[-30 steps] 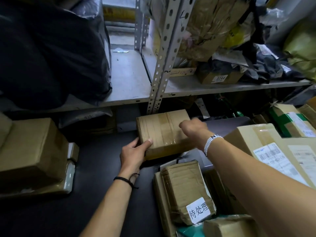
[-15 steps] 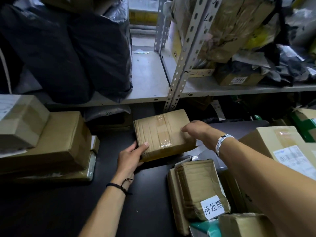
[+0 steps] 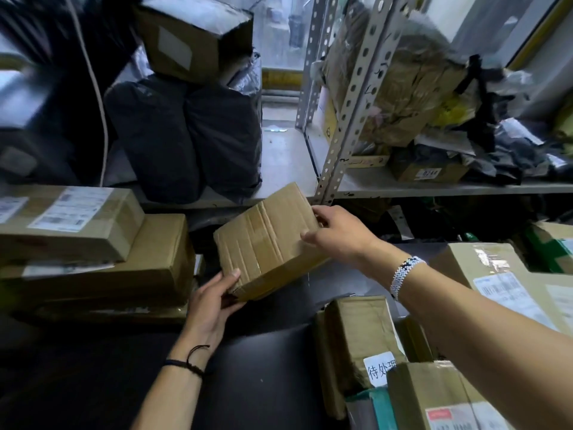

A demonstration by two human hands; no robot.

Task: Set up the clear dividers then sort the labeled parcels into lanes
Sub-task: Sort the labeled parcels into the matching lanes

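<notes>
The single head-worn camera looked forward and down over the dark table [image 3: 263, 373] from close above its near edge, facing the metal shelving [image 3: 347, 119].

The fingertips of the left hand [image 3: 210, 305] are being hidden under the taped parcel [image 3: 266, 243]. The white label [image 3: 379, 367] on the wrapped parcel [image 3: 356, 333] is being partly covered by a box [image 3: 434, 395], which is itself being cut off by the lower edge. The upper left corner is being blurred.
</notes>
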